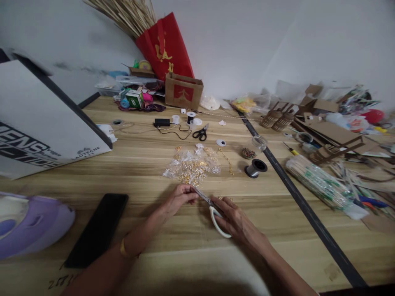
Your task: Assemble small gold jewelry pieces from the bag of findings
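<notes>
White-handled scissors (219,224) are in my right hand (233,216), their blades pointing up and left. At the blade tips is my left hand (184,194), its thumb and fingers pinched together; whatever lies between them is too small to make out. Just beyond my hands lies a heap of small gold and silver jewellery findings (193,172) among clear plastic bags (173,167). A gold chain (226,160) rests to the right of the heap. Farther right are a spool of fine wire (256,168) and a container of coloured beads (248,153).
Black-handled scissors (201,133) and a black adapter (162,122) with a cord lie behind the heap. At left are a black phone (97,230), a purple device (40,226) and a large white box (46,123). Packed sticks (317,181) and cardboard pieces (342,127) crowd the right.
</notes>
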Motion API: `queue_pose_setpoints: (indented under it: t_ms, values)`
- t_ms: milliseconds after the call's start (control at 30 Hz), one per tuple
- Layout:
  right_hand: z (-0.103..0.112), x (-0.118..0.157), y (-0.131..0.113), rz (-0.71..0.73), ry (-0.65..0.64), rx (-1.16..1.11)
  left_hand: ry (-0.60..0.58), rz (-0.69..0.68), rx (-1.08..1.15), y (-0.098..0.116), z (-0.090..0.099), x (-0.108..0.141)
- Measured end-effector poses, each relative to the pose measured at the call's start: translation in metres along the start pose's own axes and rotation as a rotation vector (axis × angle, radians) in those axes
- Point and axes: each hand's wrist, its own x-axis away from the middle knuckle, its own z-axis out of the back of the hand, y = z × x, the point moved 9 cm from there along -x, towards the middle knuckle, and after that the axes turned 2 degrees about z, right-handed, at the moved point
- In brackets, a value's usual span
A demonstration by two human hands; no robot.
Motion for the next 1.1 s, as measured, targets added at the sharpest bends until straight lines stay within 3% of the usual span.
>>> queue_pose_setpoints:
  t_ms: [333,500,700,933,1100]
  values:
    - [0.003,0.005,-0.007,0.001,-0.008,0.022,-0.017,-0.005,-0.025,0.0,-0.003,0.0]
    - [0.011,0.015,-0.006,-0.028,0.005,0.003,0.049,0.013,-0.03,0.002,0.003,0.002]
    - [-0.005,0.038,-0.016,0.032,-0.181,0.111,0.118,0.003,-0.11,0.009,0.014,0.002]
    - [-0.032,0.042,-0.033,0.077,-0.258,0.466,0.099,-0.077,-0.398,0.019,0.019,-0.001]
    - [-0.018,0.038,-0.036,0.175,-0.303,0.395,0.071,-0.152,-0.658,0.022,0.018,0.0]
